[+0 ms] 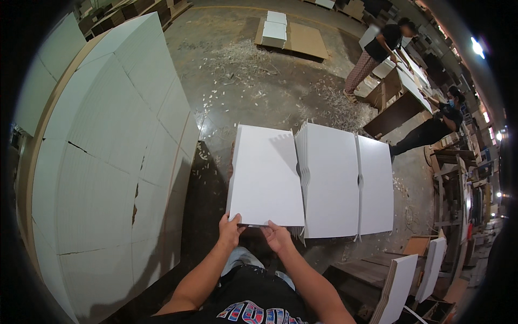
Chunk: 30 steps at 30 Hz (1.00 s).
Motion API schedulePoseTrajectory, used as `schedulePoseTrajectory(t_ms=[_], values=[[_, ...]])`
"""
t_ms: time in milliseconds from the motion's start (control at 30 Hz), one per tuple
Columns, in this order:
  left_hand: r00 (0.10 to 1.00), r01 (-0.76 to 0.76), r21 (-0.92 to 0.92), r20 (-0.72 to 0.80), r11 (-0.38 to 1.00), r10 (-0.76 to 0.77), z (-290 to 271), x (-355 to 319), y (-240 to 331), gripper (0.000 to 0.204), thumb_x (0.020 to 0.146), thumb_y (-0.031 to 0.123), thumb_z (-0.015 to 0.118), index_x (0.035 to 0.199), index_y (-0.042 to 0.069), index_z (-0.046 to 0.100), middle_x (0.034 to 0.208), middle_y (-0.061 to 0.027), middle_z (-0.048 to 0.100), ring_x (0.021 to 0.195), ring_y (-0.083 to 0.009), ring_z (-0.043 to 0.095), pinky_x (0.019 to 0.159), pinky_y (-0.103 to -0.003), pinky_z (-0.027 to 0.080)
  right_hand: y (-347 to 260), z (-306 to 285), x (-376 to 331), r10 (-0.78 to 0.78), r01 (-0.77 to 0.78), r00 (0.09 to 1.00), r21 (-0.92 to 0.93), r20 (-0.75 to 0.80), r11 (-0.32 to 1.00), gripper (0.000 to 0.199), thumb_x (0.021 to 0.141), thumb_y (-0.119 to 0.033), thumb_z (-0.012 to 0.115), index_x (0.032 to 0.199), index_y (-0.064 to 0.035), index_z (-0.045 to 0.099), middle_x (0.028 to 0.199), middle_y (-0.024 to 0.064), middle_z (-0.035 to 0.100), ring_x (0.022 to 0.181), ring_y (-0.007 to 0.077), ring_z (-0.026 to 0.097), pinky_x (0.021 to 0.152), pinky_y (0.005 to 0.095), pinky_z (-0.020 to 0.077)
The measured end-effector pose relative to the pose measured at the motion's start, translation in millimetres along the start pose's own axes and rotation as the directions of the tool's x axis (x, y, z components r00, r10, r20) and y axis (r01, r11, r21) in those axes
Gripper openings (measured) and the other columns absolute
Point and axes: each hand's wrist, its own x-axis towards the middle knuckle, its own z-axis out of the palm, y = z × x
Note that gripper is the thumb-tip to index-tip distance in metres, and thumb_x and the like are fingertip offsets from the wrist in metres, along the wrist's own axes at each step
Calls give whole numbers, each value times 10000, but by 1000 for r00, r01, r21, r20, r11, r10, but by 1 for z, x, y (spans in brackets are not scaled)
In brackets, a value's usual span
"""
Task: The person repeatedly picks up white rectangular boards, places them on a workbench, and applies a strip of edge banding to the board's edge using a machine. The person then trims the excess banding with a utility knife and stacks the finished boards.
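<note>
A flat white rectangular panel [267,173] lies in front of me, at the left end of a row of white panel stacks. At its near left corner, my left hand [230,229] is closed on the edge, thumb on top. Farther right along that near edge my right hand [277,236] grips it the same way. The fingers beneath the panel are partly hidden. Touching its right side stands a stack of white panels [332,181] with notched edges, and another white stack [376,183] adjoins that one.
A tall block of stacked pale boards [108,162] rises on my left. Two people [380,51] [445,121] work at a brown bench [396,102] at the far right. Scraps litter the floor. White boards [396,286] stand near right; a low pallet [305,40] lies far ahead.
</note>
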Motion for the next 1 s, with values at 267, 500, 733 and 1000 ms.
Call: schedulePoseTrajectory(t_ms=[267, 500, 733, 1000], values=[[994, 85, 18, -67, 996, -83, -49, 45, -68, 483, 1098, 160, 759, 1493, 83, 492, 1337, -132, 688, 1176, -320, 717, 965, -555, 619, 46, -43, 12, -13, -4, 986, -102, -165, 995, 331, 1199, -181, 569, 1483, -23, 509, 1435, 170, 645, 1325, 381, 673, 1165, 541, 600], [845, 491, -9, -240, 871, -478, -94, 83, -123, 789, 1087, 378, 762, 1678, 48, 356, 1667, -217, 445, 1411, -438, 593, 1124, -629, 556, 72, -111, 29, 130, -199, 955, -253, -268, 947, 487, 1177, -223, 596, 1570, 16, 436, 1595, 301, 574, 1359, 457, 669, 1142, 549, 598], [925, 373, -103, -38, 922, -378, -88, 110, -165, 558, 1101, 348, 658, 1539, 23, 541, 1573, -203, 591, 1450, -389, 573, 1235, -565, 443, 68, -143, 68, 9, -69, 929, -150, -370, 986, 665, 1164, -247, 610, 1699, 28, 325, 1763, 262, 365, 1579, 464, 442, 1274, 587, 461], [925, 284, -333, -154, 899, -349, -70, 127, -155, 533, 1080, 306, 661, 1530, 44, 545, 1540, -174, 613, 1473, -384, 543, 1280, -585, 398, 52, -120, 100, 5, -3, 918, 6, -397, 1000, 725, 1165, -255, 606, 1740, 5, 248, 1848, 226, 197, 1628, 456, 375, 1306, 573, 424]])
